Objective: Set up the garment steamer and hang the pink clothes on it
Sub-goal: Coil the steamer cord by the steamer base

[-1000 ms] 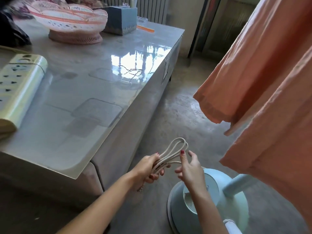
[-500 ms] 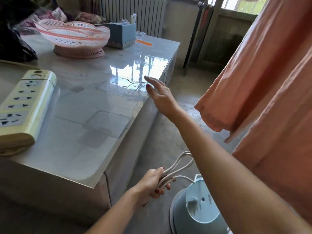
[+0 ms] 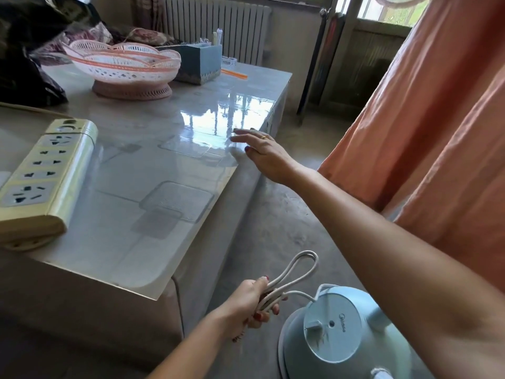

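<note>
The pale blue, round-based plastic garment steamer [image 3: 341, 332] stood on the concrete floor beside the grey glossy-topped table [image 3: 153, 170], with the salmon-pink cloth garment [image 3: 426, 110] hanging just to its right, apparently already hung, though its hanger was out of view. The left hand [image 3: 250, 303] gripped the looped white power cord [image 3: 293, 274] running from the base. The right hand [image 3: 259, 150], fingers straight and holding nothing, reached over the table's near edge. Judging by this, plugging into the cream multi-socket power strip [image 3: 43, 176] on the table remained.
</note>
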